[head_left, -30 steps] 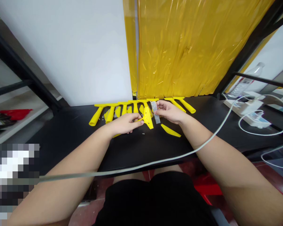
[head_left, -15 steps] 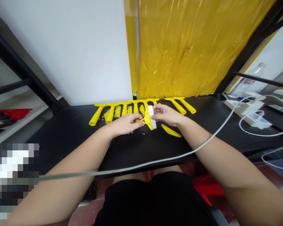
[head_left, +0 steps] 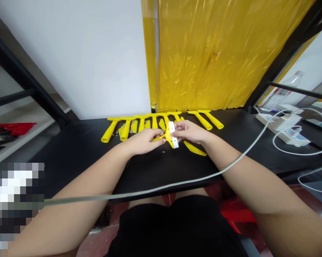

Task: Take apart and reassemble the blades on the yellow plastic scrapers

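Note:
My left hand (head_left: 146,141) is closed round the handle of a yellow scraper (head_left: 168,136), whose wide head points right. A flat silver-white blade (head_left: 174,135) lies against the head's edge. My right hand (head_left: 190,131) pinches this blade between thumb and fingers from the right. Below the hands a tiny screw (head_left: 163,152) lies on the black table (head_left: 155,171). A loose yellow cover piece (head_left: 195,149) rests just under my right hand. Behind, several yellow scraper handles (head_left: 126,129) stand in a row along the back edge, with small yellow plates (head_left: 134,126) among them.
A white cable (head_left: 182,181) hangs across the front of the table, over both forearms. On the right are a power strip (head_left: 281,130) with plugs and a clear bottle (head_left: 281,91). A white panel (head_left: 96,60) and yellow plastic sheeting (head_left: 209,57) rise at the back.
My left hand and the scraper have shifted slightly, and more of the yellow handle shows by my left fingers. My right hand stays on the blade.

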Motion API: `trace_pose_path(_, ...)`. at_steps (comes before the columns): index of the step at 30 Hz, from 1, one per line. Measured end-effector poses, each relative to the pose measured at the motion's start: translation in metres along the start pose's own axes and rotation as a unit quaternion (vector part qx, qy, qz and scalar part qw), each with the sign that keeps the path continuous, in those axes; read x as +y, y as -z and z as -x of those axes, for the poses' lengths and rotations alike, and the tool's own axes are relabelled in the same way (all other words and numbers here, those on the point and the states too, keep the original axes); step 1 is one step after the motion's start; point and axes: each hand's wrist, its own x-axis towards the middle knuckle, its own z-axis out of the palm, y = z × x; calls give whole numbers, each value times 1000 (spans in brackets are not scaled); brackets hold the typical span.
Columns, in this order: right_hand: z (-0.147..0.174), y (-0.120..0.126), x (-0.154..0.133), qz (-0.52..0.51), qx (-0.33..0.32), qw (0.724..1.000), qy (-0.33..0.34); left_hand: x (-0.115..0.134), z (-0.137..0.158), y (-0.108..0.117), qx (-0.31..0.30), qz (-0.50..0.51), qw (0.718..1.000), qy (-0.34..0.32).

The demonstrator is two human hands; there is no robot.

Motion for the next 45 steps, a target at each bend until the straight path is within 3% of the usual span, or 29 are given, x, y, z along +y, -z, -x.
trace_pose_path(9, 2, -7, -10, 18, 46, 999, -13, 6, 4, 2, 48, -97, 994, -19)
trace_pose_path(15, 1, -3, -7, 9, 33, 999, -12, 2, 6, 3, 25, -162, 977, -138)
trace_pose_path(22, 1, -1, -6, 8, 5, 1000, -29, 6, 5, 2, 1, -176, 976, -127)
trace_pose_path(25, 4, 4, -9, 55, 9, 998, -11, 7, 6, 3, -1, -170, 978, -122)
trace_pose_path(29, 16, 23, -19, 212, 93, 971, 51, 2, 6, 6, 6, -172, 980, -99)
trace_pose_path(31, 25, 31, -24, 302, 70, 951, 18, -1, 5, 8, 8, -172, 981, -93)
trace_pose_path(35, 37, 32, -30, 421, 4, 894, -153, -4, 4, 8, 4, -170, 982, -80)
trace_pose_path(38, 39, 25, -30, 462, -5, 868, -181, -6, 3, 7, 1, -166, 984, -68)
trace_pose_path(41, 37, 23, -29, 471, -26, 868, -158, -7, 3, 6, -3, -165, 984, -63)
trace_pose_path(45, 35, 29, -28, 424, -16, 896, -133, -9, 3, 6, -9, -160, 985, -65)
